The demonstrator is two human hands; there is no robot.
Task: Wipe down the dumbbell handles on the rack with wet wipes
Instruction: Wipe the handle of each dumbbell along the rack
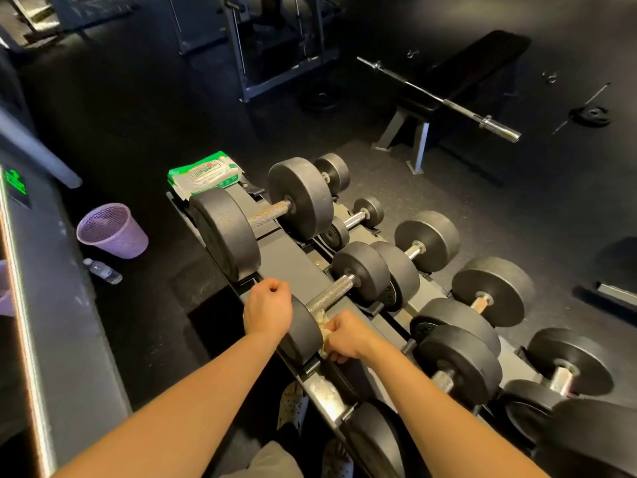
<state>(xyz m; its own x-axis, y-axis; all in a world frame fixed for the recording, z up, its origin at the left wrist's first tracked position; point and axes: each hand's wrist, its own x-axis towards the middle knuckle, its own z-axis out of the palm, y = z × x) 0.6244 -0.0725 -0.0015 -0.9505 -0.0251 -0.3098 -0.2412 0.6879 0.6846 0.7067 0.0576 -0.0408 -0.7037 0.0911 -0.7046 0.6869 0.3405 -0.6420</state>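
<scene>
Right hand (348,336) clenched round wet wipe (323,324) at near end of knurled handle (332,291), top tier of rack (289,257). Left hand (267,310) curled over near head (303,334), steadying. Step: wiping this handle. Next, likely — slide wipe toward far head, twisting.

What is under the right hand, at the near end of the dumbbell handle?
A crumpled wet wipe shows under the right hand, held against the handle. The handle's near end is hidden by wipe and hand.
</scene>
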